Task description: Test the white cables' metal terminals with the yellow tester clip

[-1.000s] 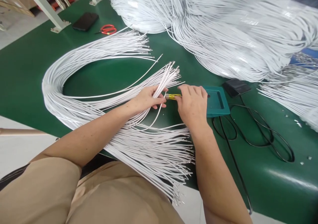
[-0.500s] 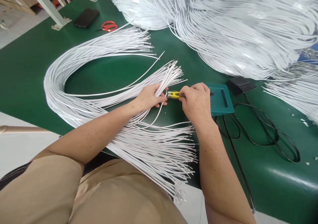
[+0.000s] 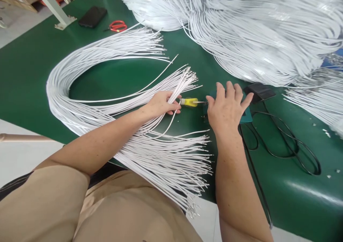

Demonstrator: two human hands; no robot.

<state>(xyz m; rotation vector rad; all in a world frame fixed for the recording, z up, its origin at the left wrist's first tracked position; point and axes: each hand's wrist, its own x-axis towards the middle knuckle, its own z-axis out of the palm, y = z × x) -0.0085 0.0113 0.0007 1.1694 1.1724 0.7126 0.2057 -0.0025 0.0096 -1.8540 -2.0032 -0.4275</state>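
Note:
My left hand (image 3: 166, 103) is closed around a small bunch of white wires (image 3: 181, 82), whose ends point up and to the right. Against its fingertips lies a small yellow piece with metal ends (image 3: 189, 102), its exact kind unclear. My right hand (image 3: 227, 104) has its fingers spread, palm down, above a teal tray-like device (image 3: 245, 117) that it mostly covers. A thin metal part runs from the yellow piece toward my right thumb; whether they touch I cannot tell. A larger bundle of white wires (image 3: 60, 79) curves around to the left, its tipped ends fanned out.
Large heaps of white wires (image 3: 241, 38) fill the back. Red-handled scissors (image 3: 118, 26) and a black phone-like object (image 3: 93, 16) lie at the back left. A black box (image 3: 259, 92) and looped black cable (image 3: 289, 152) rest on the green table (image 3: 294, 206) at right.
My right hand has let go of the yellow piece, moved right and spread its fingers above the teal device. My left hand has stayed in place on the wires.

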